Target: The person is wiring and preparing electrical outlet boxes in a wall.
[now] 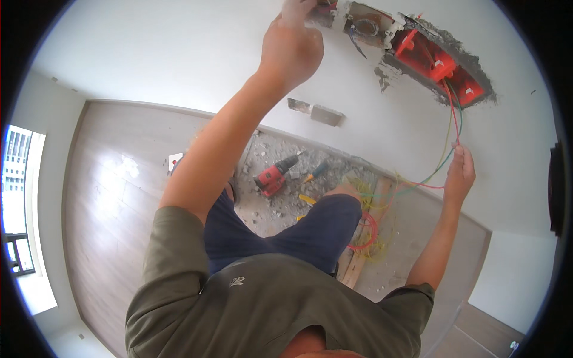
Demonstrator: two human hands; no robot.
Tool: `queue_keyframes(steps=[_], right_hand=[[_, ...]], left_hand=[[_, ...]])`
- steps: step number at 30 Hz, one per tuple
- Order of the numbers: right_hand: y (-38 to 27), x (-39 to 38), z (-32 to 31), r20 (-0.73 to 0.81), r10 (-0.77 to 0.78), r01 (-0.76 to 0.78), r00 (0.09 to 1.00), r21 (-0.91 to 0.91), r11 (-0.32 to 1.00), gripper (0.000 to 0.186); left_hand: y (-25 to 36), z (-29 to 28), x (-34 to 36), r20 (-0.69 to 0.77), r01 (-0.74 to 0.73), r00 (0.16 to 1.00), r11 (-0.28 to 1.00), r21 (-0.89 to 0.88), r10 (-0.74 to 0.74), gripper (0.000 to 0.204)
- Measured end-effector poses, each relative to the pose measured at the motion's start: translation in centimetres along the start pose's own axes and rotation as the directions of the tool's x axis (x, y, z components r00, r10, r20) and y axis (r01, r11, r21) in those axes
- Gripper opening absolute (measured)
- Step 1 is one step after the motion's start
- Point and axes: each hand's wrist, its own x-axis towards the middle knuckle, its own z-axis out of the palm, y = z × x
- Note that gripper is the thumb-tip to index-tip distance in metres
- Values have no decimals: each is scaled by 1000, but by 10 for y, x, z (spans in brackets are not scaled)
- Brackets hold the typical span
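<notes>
My right hand (461, 171) pinches a few thin electrical wires (448, 152), red, green and yellow-green. They come out of a red double junction box (439, 62) set in a rough cut in the white wall and trail down toward the floor. Up at the top edge, my left hand (292, 48) is closed beside the leftmost wall opening (324, 13). Its fingertips are blurred and partly cut off, so what they hold cannot be made out. Between the two sits an older grey box (365, 25) with a short dark wire hanging out.
Below, a red cordless drill (273, 177) and a dark-handled tool (316, 172) lie among rubble (262, 149) along the wall. Coiled red wire (371, 232) rests by a wooden plank (358, 262) near my knee. A small wall opening with a white plate (326, 115) is lower on the wall.
</notes>
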Motion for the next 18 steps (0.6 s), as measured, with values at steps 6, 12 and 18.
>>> queue_keyframes(steps=[6,12,18], right_hand=[[-9,-1,4,32,9,-9,999,10,1000,35],[-9,-2,1,61,65,-65,996,-17,998,34],[-13,-4,2,46,45,-43,998,-43,998,33]], left_hand=[[-10,21,0,-101,-146,984,989,-6,145,56],[-15,23,11,-45,-155,981,908,390,187,53],[-22,21,-5,-154,-241,956,967,77,251,56]])
